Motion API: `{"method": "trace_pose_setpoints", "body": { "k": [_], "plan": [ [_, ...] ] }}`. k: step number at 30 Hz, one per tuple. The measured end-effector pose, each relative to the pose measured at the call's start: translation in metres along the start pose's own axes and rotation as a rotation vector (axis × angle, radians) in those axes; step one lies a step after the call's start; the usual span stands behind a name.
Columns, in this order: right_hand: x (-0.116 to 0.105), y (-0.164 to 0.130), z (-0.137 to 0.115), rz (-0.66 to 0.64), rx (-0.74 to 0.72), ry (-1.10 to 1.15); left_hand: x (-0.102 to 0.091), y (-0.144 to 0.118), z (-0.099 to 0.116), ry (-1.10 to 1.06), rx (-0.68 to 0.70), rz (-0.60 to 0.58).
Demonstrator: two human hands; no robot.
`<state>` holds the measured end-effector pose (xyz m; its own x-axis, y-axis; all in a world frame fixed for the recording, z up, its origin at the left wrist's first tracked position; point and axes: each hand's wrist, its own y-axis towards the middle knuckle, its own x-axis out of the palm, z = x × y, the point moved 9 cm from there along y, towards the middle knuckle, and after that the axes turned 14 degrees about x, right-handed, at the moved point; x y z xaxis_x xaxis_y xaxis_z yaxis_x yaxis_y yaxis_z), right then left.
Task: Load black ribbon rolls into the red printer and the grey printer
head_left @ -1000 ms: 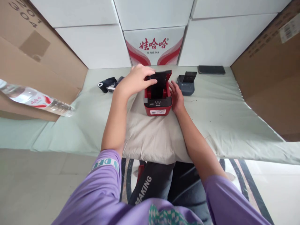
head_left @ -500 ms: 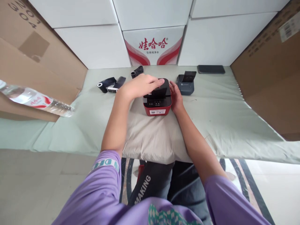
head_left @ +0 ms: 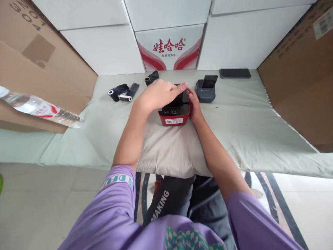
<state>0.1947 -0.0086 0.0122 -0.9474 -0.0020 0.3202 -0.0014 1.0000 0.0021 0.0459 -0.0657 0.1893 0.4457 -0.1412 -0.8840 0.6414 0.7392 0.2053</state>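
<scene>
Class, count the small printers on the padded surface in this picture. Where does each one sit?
2. The red printer sits on the beige cushion between both hands; the grey printer stands just behind-right. Others may be hidden.

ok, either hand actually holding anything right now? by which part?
Nothing lifted. The left hand presses flat on the red printer's black lid; the right hand braces its right side. It sits on the cushion.

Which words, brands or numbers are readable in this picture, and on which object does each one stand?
"娃哈哈": red brand name on the white carton at the back; the small line beneath is too small to read.
"MAKING": white letters on the black strap at the person's lap.
"304": upside down on the cardboard box at far left.
Red printer front sticker, water bottle label, right box barcode label: too small to read.
</scene>
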Motion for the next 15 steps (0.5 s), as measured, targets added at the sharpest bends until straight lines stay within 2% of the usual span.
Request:
{"method": "trace_pose_setpoints", "body": {
  "k": [7, 11, 15],
  "plan": [
    [0.001, 0.001, 0.001, -0.014, -0.044, -0.046, 0.003, 0.006, -0.004, 0.069, -0.023, 0.084],
    [0.001, 0.001, 0.002, -0.019, -0.057, -0.048, 0.008, 0.006, -0.008, 0.068, -0.051, 0.077],
    [0.003, 0.001, 0.003, -0.034, -0.044, -0.011, 0.014, 0.006, -0.002, 0.012, -0.022, 0.068]
  ]
}}
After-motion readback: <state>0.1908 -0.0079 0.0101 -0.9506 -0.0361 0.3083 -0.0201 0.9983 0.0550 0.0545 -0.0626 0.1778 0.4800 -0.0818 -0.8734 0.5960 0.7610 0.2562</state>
